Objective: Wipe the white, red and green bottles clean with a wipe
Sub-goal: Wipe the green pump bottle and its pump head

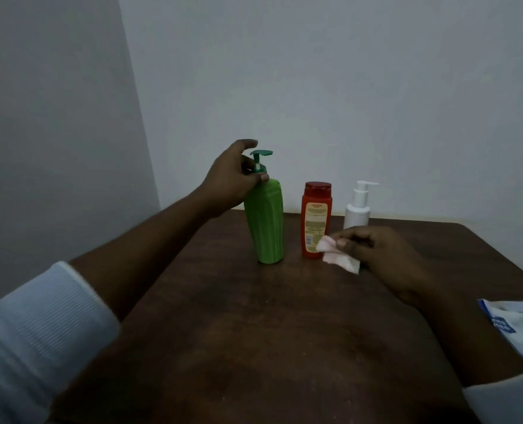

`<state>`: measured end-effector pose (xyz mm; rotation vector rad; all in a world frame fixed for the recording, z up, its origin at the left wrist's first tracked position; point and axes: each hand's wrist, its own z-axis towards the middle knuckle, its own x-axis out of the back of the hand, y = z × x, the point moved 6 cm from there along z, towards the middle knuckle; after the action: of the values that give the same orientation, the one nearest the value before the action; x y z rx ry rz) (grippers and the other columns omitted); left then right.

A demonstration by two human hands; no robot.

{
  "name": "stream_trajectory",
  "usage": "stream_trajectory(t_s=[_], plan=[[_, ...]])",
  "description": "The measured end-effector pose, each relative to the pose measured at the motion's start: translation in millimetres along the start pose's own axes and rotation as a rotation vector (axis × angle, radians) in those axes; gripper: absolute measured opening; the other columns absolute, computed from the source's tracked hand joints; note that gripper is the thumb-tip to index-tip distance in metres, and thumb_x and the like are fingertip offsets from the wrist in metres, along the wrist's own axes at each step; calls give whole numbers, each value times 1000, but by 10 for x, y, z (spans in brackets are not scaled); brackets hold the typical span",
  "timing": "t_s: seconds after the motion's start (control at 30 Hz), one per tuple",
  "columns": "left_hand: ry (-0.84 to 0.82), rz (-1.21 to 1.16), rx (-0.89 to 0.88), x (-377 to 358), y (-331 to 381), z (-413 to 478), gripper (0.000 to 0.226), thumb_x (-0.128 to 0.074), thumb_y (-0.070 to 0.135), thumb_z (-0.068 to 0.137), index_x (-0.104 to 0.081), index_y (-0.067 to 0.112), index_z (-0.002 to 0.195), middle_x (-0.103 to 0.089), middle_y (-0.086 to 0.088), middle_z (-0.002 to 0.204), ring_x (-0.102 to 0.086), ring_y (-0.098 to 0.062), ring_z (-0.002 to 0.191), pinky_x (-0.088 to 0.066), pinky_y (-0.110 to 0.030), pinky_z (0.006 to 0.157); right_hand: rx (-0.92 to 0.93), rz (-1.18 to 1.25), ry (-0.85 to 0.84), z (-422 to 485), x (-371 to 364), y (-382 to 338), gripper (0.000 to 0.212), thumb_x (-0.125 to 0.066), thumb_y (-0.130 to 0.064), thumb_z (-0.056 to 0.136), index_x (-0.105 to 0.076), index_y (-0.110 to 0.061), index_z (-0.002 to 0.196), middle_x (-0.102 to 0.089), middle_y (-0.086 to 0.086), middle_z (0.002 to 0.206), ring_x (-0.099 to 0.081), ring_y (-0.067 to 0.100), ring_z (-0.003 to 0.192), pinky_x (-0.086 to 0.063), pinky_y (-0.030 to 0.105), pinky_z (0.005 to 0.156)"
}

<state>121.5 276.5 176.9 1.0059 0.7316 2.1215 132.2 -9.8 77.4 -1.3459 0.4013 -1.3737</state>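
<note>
Left hand point(235, 175), centre of frame, grips the top of the green bottle point(266, 224). The thumb lies across the bottle's shoulder, the fingers curl round behind the pump neck, and one finger is lifted above the pump head. Right hand point(382, 255), right of centre, rests low on the worktop point(254, 332) with thumb and fingertips pinching a crumpled wipe point(339, 255); the other fingers are curled in.

The wipe is pale pink-white. Its upper fold overlaps the lower right of the red bottle point(315, 221); cannot tell if it actually touches. Its lower part lies on the worktop.

The green bottle stands upright in the middle of the frame, with a dark green pump on top. The red bottle stands upright just to its right, not touching it, with a red cap and its label facing the camera. The white bottle point(358, 206) is further right and back, near the wall point(315, 87). It is upright, its pump nozzle points right, and its base is hidden behind the right hand.

A blue and white wipe pack point(520, 328) lies at the right edge of the frame, partly cut off. White sleeves are visible at the lower left point(34, 338) and lower right corners. The worktop is dark brown wood and the scene is dim.
</note>
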Motion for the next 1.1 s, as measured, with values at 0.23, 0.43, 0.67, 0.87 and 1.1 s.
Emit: stream_trajectory(t_s=[0.23, 0.43, 0.67, 0.87, 1.1], plan=[[165, -486, 163, 96, -266, -628, 39, -79, 1, 87, -61, 8, 121, -71, -9, 87, -71, -19, 86, -60, -30, 77, -106, 738, -54, 4, -50, 28, 29, -73, -11, 76, -78, -13, 104, -71, 5, 123, -68, 20, 115, -59, 30, 84], [33, -891, 444, -289, -655, -1177, 37, -74, -1, 80, -66, 1, 116, -79, -16, 102, -77, -26, 92, -64, -32, 74, -51, 464, 80, -27, 81, -36, 19, -75, -18, 78, -79, -19, 97, -76, 10, 105, -71, 35, 102, -55, 56, 94], [-215, -1078, 546, -674, -888, -1418, 38, -73, -1, 76, -69, -3, 114, -77, -19, 108, -77, -24, 93, -63, -31, 75, 383, -651, 507, -236, 55, -499, 13, -67, -12, 91, -73, -16, 102, -71, 5, 91, -60, 15, 79, -43, 27, 70], [-434, -1013, 560, -775, -970, -1517, 27, -74, -6, 77, -81, 5, 100, -76, -19, 112, -76, -27, 102, -62, -32, 83, 360, -823, -4, -238, -773, -540, 29, -55, -21, 99, -66, -22, 126, -68, 2, 122, -60, 18, 110, -45, 28, 96], [-487, -1018, 636, -826, -1084, -1504, 34, -77, -11, 72, -76, -1, 105, -74, -24, 118, -74, -32, 108, -62, -36, 84, 455, -822, -304, -290, -802, -507, 32, -56, -36, 92, -71, -25, 119, -64, -6, 127, -48, 0, 112, -33, 10, 86]])
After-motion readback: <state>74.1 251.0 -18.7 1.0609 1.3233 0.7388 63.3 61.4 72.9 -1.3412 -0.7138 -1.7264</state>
